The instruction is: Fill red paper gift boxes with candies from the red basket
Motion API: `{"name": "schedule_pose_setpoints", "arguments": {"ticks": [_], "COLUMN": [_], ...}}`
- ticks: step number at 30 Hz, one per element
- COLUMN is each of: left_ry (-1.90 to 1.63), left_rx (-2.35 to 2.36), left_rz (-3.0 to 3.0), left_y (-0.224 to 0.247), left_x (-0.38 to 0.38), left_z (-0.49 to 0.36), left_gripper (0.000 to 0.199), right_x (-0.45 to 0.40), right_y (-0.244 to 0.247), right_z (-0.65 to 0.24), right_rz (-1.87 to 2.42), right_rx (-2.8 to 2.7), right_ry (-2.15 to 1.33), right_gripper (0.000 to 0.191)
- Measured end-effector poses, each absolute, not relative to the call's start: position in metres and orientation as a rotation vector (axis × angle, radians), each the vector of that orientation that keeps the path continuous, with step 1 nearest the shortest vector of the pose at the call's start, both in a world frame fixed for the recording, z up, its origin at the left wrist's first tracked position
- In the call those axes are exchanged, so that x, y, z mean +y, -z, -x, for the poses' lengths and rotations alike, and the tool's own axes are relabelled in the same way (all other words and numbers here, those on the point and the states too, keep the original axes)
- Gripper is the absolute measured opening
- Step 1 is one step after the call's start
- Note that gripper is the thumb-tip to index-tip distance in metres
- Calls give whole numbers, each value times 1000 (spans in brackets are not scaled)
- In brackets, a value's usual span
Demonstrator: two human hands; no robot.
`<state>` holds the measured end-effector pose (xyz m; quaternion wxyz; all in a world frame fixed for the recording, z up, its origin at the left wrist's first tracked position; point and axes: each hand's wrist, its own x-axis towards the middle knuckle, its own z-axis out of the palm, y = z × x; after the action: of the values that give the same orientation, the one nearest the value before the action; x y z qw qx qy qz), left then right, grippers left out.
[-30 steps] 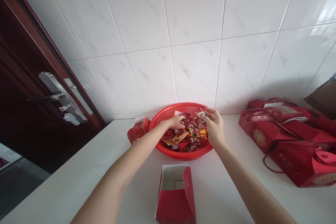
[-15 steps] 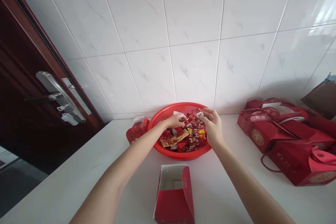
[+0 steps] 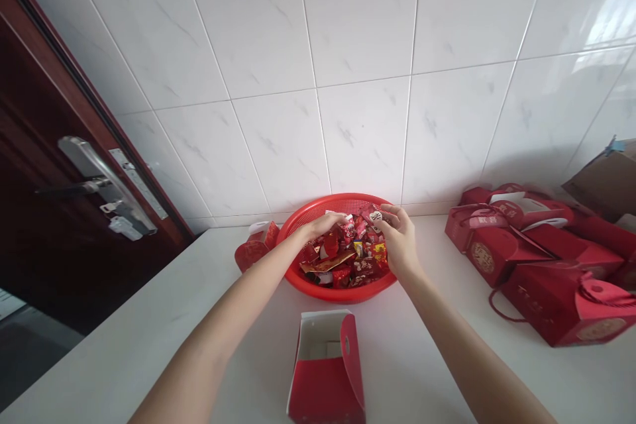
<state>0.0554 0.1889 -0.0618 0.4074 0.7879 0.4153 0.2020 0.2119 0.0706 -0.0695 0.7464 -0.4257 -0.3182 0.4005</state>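
A red plastic colander [image 3: 318, 293] holds a heap of wrapped candies [image 3: 365, 268], mostly red, with a gold-coloured packet [image 3: 328, 264] lying across the front. My left hand [image 3: 325, 225] is inside the colander with its fingers bent down among the wrappers; what they grip is hidden. At the colander's right side my right hand [image 3: 401, 238] pinches a dark red candy packet [image 3: 370, 213] with a pale heart printed on it, between thumb and fingers. In front of the colander stands an open red gift box [image 3: 325, 387], its pale inside partly visible.
Another red box [image 3: 253, 250] sits left of the colander, touching or close to it. Several red gift boxes with cord handles [image 3: 541, 305] crowd the right side. A brown cardboard box [image 3: 603, 175] is behind them. Tiled wall at the back; a dark door [image 3: 44, 232] at left.
My left hand has shifted slightly among the candies, and the gold-coloured packet has tilted and slid down. My right hand still holds the candy packet. The view has moved a little.
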Motion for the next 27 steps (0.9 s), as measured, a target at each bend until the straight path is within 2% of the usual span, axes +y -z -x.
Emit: {"name": "schedule_pose_setpoints", "arguments": {"ticks": [4, 16, 27], "left_ry": [-606, -826, -834], "left_rx": [957, 685, 665], "left_rz": [-1804, -1460, -1674], "left_y": [55, 35, 45], "left_x": [191, 169, 158], "left_z": [-48, -47, -54], "left_gripper": [22, 25, 45], "right_x": [72, 72, 74], "right_y": [70, 68, 71], "right_z": [-212, -211, -211], "right_rz": [923, 864, 829], "right_rx": [-707, -739, -704], "right_ry": [-850, -905, -924], "right_gripper": [36, 30, 32]}}
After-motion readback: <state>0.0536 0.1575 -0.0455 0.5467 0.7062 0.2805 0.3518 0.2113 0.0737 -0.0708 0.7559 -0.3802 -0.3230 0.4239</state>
